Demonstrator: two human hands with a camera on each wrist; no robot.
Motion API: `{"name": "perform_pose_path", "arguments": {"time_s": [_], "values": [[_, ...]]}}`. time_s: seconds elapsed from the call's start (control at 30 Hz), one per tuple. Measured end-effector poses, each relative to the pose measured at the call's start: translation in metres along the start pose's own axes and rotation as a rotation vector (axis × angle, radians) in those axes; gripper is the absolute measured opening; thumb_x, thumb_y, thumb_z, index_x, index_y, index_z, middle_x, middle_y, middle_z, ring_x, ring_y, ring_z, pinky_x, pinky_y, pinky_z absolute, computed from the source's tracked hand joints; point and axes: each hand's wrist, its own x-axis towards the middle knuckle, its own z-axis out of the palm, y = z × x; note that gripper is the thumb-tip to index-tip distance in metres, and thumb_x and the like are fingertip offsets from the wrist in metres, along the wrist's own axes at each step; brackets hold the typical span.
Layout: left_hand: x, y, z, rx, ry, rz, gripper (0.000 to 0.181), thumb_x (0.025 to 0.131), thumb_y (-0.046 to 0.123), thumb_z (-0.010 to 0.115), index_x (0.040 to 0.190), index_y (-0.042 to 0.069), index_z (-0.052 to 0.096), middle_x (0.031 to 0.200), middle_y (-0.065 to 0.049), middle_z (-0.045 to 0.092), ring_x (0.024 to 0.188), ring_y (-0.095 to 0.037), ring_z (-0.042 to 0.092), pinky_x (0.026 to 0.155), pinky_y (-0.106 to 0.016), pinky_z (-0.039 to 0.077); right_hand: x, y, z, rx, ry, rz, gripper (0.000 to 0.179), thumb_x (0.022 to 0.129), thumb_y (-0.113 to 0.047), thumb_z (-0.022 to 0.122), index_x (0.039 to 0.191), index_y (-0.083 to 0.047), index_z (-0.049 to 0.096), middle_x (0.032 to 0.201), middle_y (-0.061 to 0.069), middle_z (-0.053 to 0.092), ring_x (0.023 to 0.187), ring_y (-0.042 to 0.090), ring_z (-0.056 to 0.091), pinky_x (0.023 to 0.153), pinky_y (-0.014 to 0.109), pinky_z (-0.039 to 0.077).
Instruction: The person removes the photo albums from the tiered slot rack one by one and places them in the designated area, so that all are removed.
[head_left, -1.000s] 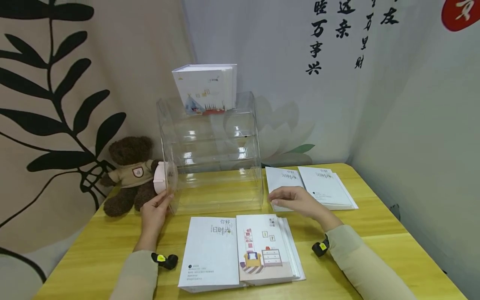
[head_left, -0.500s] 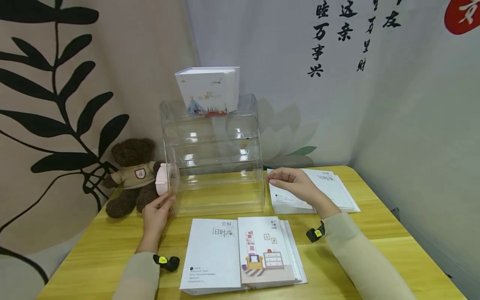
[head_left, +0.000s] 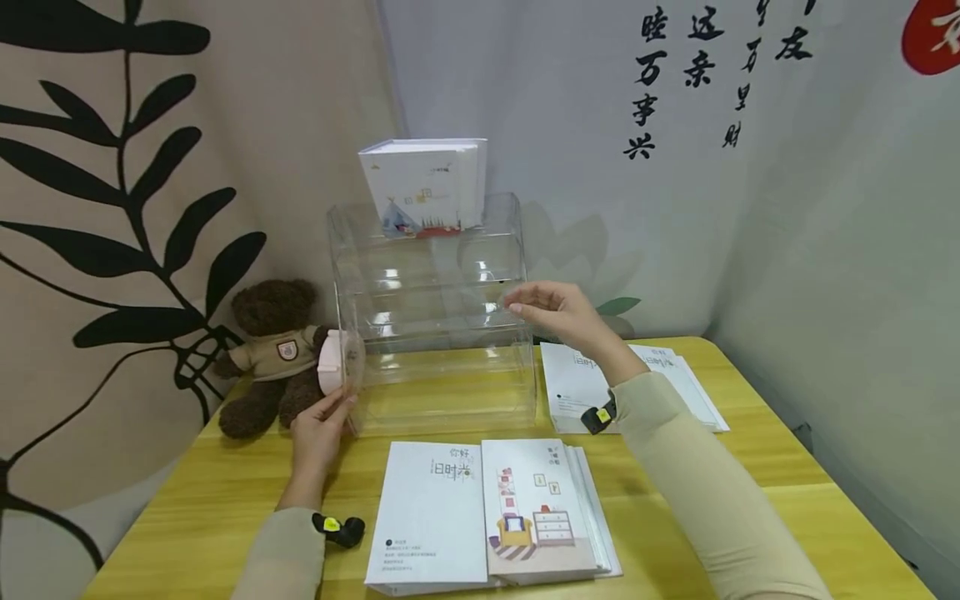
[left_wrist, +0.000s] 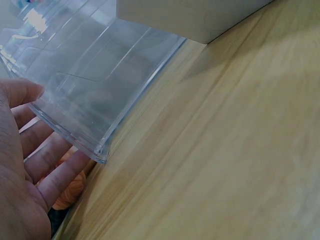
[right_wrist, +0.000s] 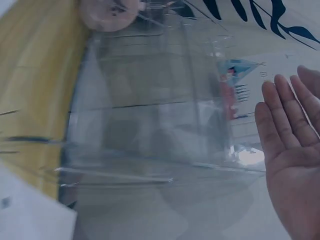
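A clear plastic tiered rack [head_left: 442, 375] stands toward the back of the table. My left hand [head_left: 318, 437] grips its lower left front edge, thumb on one side of the wall and fingers on the other, as the left wrist view [left_wrist: 45, 145] shows. My right hand [head_left: 562, 317] is raised in front of the rack's right side, fingers extended and holding nothing. On top of the rack stands a block of white books [head_left: 420, 187] with a tent picture on the cover. Two stacks of white books, one plain-covered [head_left: 431, 517] and one illustrated [head_left: 536, 500], lie in front.
More white books [head_left: 573, 383] lie at the back right, partly behind my right arm. A brown teddy bear [head_left: 273, 358] in a beige shirt sits left of the rack, beside a pink object [head_left: 331, 362]. A printed curtain [head_left: 585, 100] hangs behind the table.
My right hand has risen from the books at the back right, up and left toward the rack's right side. The left hand keeps its place on the rack; the head view has shifted slightly.
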Motion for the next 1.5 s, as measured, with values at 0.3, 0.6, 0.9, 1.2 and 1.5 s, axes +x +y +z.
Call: {"name": "perform_pose_path", "arguments": {"time_s": [0.3, 0.6, 0.9, 1.2, 1.5], "values": [[0.002, 0.003, 0.003, -0.008, -0.009, 0.009, 0.042, 0.09, 0.035, 0.078, 0.127, 0.015, 0.072, 0.121, -0.011, 0.07, 0.082, 0.007, 0.064, 0.063, -0.017, 0.053, 0.071, -0.033, -0.006, 0.041, 0.118, -0.18, 0.027, 0.095, -0.001, 0.068, 0.12, 0.008, 0.066, 0.128, 0.015, 0.066, 0.119, 0.03, 0.061, 0.102, 0.038, 0.049], [0.001, 0.0, -0.001, -0.025, -0.017, 0.007, 0.036, 0.092, 0.028, 0.077, 0.126, 0.018, 0.073, 0.119, -0.005, 0.072, 0.08, -0.007, 0.069, 0.06, -0.021, 0.055, 0.125, -0.07, -0.015, -0.017, 0.311, -0.315, 0.038, 0.093, 0.0, 0.071, 0.128, 0.006, 0.061, 0.151, 0.014, 0.046, 0.14, 0.014, 0.04, 0.115, 0.038, 0.035], [0.005, -0.002, -0.004, 0.017, -0.019, 0.04, 0.039, 0.092, 0.032, 0.077, 0.127, 0.015, 0.072, 0.119, -0.009, 0.071, 0.073, -0.001, 0.065, 0.057, -0.019, 0.051, 0.153, -0.104, -0.009, -0.053, 0.293, -0.239, 0.045, 0.091, -0.004, 0.074, 0.134, 0.0, 0.061, 0.147, 0.009, 0.051, 0.134, 0.013, 0.046, 0.114, 0.036, 0.036], [0.005, -0.007, 0.001, -0.008, -0.026, 0.045, 0.035, 0.092, 0.024, 0.077, 0.125, 0.014, 0.073, 0.116, -0.009, 0.072, 0.068, -0.005, 0.065, 0.055, -0.02, 0.051, 0.167, -0.099, -0.004, -0.095, 0.23, -0.134, 0.038, 0.09, -0.005, 0.075, 0.127, -0.001, 0.066, 0.131, 0.009, 0.057, 0.108, 0.026, 0.061, 0.088, 0.039, 0.054], [0.007, -0.007, -0.001, 0.001, -0.033, 0.036, 0.035, 0.092, 0.031, 0.077, 0.125, 0.02, 0.074, 0.117, -0.004, 0.073, 0.07, -0.011, 0.067, 0.054, -0.023, 0.052, 0.171, -0.083, 0.002, -0.032, 0.236, -0.175, 0.032, 0.089, -0.001, 0.077, 0.12, 0.0, 0.072, 0.116, 0.008, 0.068, 0.104, 0.027, 0.066, 0.085, 0.032, 0.055]]}}
